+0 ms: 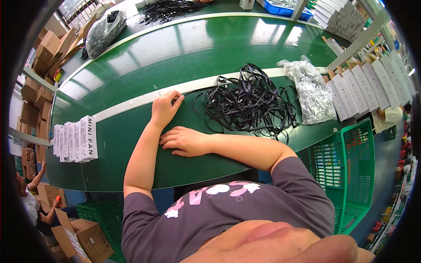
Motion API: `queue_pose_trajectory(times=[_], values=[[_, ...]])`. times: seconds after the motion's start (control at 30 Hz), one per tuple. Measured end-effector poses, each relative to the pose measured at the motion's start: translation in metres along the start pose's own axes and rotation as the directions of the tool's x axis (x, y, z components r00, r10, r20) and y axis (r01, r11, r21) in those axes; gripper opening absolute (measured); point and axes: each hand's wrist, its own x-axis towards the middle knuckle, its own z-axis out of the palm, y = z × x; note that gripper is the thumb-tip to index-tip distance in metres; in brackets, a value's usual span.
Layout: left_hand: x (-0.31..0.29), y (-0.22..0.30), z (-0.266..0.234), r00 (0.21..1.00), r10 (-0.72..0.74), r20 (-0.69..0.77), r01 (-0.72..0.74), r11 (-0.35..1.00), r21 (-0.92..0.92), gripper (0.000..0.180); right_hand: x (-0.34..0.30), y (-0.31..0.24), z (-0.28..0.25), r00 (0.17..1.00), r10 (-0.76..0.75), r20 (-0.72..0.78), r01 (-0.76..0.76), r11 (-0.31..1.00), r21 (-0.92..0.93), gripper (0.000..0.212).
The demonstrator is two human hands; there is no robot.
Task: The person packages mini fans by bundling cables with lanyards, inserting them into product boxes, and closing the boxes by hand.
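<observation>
Beside one strap pile (pixel 251 105), the left hand (pixel 165 107) curls fingers (pixel 175 93), grip unclear; the right hand (pixel 188 141) spreads them slightly.

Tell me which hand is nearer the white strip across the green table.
Left. The left hand is at the near edge of the white strip; the right hand lies farther from it, lower in the picture.

Black strap heaps (pixel 247 105): two; blue tray (pixel 277 12): one.

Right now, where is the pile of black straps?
In the head view, the black straps lie right of centre on the green table, between the left hand and the clear bag.
</observation>
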Motion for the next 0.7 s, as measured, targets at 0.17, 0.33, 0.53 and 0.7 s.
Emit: queue_pose_trajectory(times=[0.17,0.33,0.53,0.7], values=[[0.0017,-0.0008,0.0016,1.000,0.013,-0.028,-0.013,1.000,-0.008,0.018,-0.0008,0.0025,0.0005,1.000,0.013,-0.011,-0.014,1.000,-0.011,0.031],[0.0003,-0.0051,0.0031,0.999,0.026,-0.028,-0.026,1.000,0.001,0.018,0.0006,0.0045,0.0040,0.999,-0.035,-0.010,0.036,0.999,0.017,0.031],[0.0008,0.0019,0.0005,1.000,-0.001,-0.026,0.001,1.000,0.002,0.018,-0.0024,0.0032,0.0020,1.000,-0.002,0.002,0.002,1.000,0.003,0.032],[-0.0018,0.0006,0.0004,1.000,0.020,-0.025,-0.020,1.000,-0.008,0.018,-0.0012,0.0012,0.0026,1.000,-0.002,0.013,0.002,1.000,0.000,0.032]])
